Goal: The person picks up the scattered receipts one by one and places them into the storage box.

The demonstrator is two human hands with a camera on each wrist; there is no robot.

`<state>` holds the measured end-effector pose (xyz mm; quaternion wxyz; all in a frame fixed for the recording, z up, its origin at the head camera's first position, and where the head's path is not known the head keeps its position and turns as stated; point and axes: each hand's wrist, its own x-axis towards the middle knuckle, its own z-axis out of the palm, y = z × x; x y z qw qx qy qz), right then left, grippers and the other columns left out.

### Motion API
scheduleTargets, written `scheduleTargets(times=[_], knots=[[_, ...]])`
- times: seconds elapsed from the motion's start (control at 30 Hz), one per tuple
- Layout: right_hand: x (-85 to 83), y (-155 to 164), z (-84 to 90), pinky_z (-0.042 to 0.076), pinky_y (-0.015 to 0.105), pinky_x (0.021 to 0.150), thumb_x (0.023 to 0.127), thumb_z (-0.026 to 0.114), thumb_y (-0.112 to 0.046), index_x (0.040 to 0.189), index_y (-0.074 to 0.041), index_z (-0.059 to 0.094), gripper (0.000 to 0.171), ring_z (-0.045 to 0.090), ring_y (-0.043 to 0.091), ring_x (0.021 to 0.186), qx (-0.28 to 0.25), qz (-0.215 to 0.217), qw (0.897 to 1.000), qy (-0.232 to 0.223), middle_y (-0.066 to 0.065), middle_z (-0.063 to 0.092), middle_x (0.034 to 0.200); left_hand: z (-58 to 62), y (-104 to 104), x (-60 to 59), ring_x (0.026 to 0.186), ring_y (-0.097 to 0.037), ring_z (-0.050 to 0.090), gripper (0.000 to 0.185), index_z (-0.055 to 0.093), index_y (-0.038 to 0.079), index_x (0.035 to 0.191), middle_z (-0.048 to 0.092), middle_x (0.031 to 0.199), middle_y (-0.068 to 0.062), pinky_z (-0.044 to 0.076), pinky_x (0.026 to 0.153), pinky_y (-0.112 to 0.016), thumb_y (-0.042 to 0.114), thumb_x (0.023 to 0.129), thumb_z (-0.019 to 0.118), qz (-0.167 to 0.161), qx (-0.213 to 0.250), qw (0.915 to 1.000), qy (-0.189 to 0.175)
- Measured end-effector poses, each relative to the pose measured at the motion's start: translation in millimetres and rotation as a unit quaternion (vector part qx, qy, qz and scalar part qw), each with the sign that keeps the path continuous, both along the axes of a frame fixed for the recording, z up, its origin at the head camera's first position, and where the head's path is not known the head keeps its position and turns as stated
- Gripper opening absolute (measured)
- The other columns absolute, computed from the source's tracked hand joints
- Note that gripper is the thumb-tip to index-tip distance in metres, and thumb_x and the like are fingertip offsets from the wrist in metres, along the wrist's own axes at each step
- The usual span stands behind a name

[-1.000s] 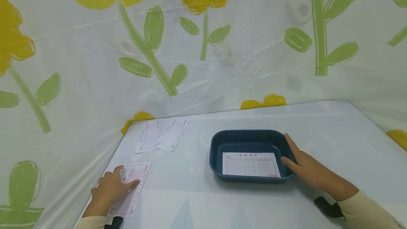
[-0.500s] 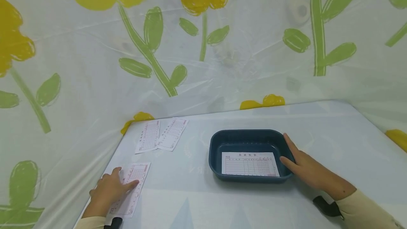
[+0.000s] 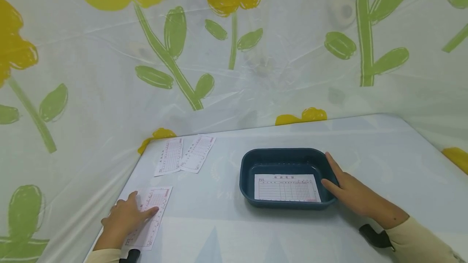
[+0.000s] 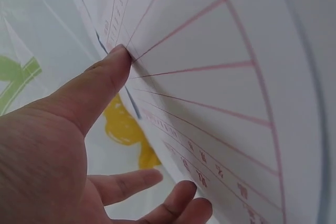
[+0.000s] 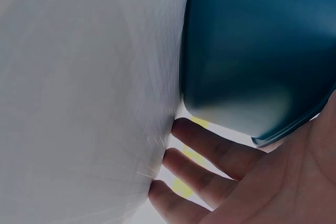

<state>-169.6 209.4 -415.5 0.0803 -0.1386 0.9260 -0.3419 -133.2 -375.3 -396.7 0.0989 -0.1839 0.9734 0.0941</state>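
A dark blue rectangular plastic tray [image 3: 248, 165] stands right of the table's middle. Flat inside it lies a white printed form slip [image 3: 287, 188] with a ruled red grid. My right hand [image 3: 352, 192] holds the tray's right end, thumb over the rim; in the right wrist view the other fingers [image 5: 197, 174] reach down beside the outer wall to the tabletop. At the table's left side another printed slip [image 3: 157, 214] lies under my left hand [image 3: 124, 216]. Its fingers are spread, and the thumb [image 4: 107, 77] touches the printed face in the left wrist view.
Two more printed slips, one upright [image 3: 169, 157] and one slanted [image 3: 198, 153], lie side by side at the back left of the white-covered table [image 3: 219, 230]. A pale curtain [image 3: 292, 52] with yellow flowers and green stems hangs behind and along the left.
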Motion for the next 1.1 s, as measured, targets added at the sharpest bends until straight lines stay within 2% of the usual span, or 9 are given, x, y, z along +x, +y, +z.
scheduleTargets(times=[0.4,0.6,0.83,1.1], knots=[[-0.5,-0.2,-1.3,0.023,0.071,0.111,0.104,0.044,-0.047,0.16,-0.012,-0.012,0.087,0.018,0.056,0.146,0.004,0.002,1.0,-0.001,0.03,0.007,0.164,3.4,1.7,3.0,0.113,-0.061,0.044,0.127,0.027,-0.009,0.146,0.04,0.126,-0.047,0.037,0.086,-0.077,0.079,0.066,0.072,0.023,0.006,0.9997,-0.005],[-0.5,0.2,-1.9,0.023,0.071,0.111,0.104,0.045,-0.047,0.16,-0.011,-0.012,0.087,0.018,0.056,0.146,0.003,-0.001,1.0,-0.003,0.031,0.007,0.164,2.2,0.8,1.6,0.11,-0.06,0.047,0.126,0.027,-0.012,0.146,0.042,0.124,-0.047,0.039,0.083,-0.074,0.076,0.068,0.074,0.014,0.007,0.9999,-0.001],[-1.1,0.5,-0.4,0.022,0.071,0.111,0.104,0.044,-0.048,0.16,-0.012,-0.013,0.087,0.017,0.056,0.146,0.003,-0.002,1.0,-0.009,0.03,0.005,0.164,2.0,2.1,-1.0,0.11,-0.061,0.047,0.124,0.026,-0.012,0.147,0.043,0.126,-0.046,0.04,0.084,-0.074,0.071,0.07,0.076,0.017,0.008,0.9998,0.0],[-1.0,1.0,-1.3,0.023,0.071,0.111,0.104,0.044,-0.048,0.16,-0.013,-0.013,0.087,0.018,0.056,0.146,0.003,-0.003,1.0,-0.007,0.03,0.006,0.164,-0.1,2.1,-3.1,0.11,-0.061,0.051,0.122,0.026,-0.013,0.147,0.045,0.128,-0.045,0.043,0.082,-0.073,0.07,0.072,0.075,0.003,0.009,1.0,-0.001]])
